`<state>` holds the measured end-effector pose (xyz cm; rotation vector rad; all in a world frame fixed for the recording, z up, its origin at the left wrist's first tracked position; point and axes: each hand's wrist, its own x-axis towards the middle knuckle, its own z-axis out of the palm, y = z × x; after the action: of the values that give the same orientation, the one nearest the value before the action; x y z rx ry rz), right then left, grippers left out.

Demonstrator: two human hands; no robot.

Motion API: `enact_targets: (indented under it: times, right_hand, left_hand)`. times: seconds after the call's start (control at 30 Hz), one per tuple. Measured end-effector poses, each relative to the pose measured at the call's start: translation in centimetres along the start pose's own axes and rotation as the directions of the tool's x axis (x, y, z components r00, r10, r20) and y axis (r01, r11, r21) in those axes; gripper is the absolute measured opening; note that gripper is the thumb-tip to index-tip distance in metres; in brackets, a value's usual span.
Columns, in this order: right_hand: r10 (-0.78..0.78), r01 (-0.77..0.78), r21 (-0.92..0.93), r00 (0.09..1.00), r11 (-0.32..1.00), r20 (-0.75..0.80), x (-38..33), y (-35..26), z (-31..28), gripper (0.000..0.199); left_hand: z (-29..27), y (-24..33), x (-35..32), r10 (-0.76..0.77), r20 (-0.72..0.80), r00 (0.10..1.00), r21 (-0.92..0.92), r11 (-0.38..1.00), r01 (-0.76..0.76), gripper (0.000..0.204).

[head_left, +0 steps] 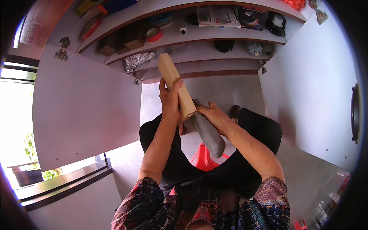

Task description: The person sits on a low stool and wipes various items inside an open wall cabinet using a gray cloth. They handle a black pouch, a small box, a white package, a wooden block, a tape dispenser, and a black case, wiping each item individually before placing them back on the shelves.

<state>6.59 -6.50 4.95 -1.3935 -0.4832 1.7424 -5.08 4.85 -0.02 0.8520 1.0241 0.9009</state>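
Observation:
A long, slim beige cardboard box [168,69] slants in front of my body, its far end pointing at the cupboard shelves. My left hand [170,99] is closed around its left side, with the thumb on the top face. At the near end of the box, my right hand [215,118] grips a grey cloth [211,138]. Part of the cloth bunches up beside the box's right edge, and the rest droops down toward me. The right fingertips are partly hidden by the box end and the cloth.
A white cupboard's shelves [184,48] hold red tape [153,34], newspapers [217,17], a dark box [252,18] and crumpled foil [140,60]. Its left door [88,111] and right door [310,88] stand wide apart. A red plastic stool [205,158] shows between my legs.

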Motion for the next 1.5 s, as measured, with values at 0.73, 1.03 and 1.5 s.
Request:
enact_targets:
  times: [0.73,1.03,1.5]
  right_hand:
    - [-0.252,0.495,0.598,0.859,0.63,-0.445,5.1,-0.7,-4.3,0.039]
    - [-0.22,0.337,0.426,0.928,0.84,-0.3,4.1,0.8,-1.9,0.04]
    - [-0.41,0.627,0.375,0.754,0.683,-0.513,2.9,-1.3,-5.6,0.025]
  left_hand:
    - [2.2,-1.0,-4.5,-0.083,0.592,0.801,0.304,0.944,-0.127,0.092]
    - [0.3,-2.5,-1.6,0.066,0.47,0.88,0.523,0.782,-0.338,0.092]
    - [0.3,3.7,-3.4,-0.397,0.543,0.74,0.457,0.879,0.137,0.045]
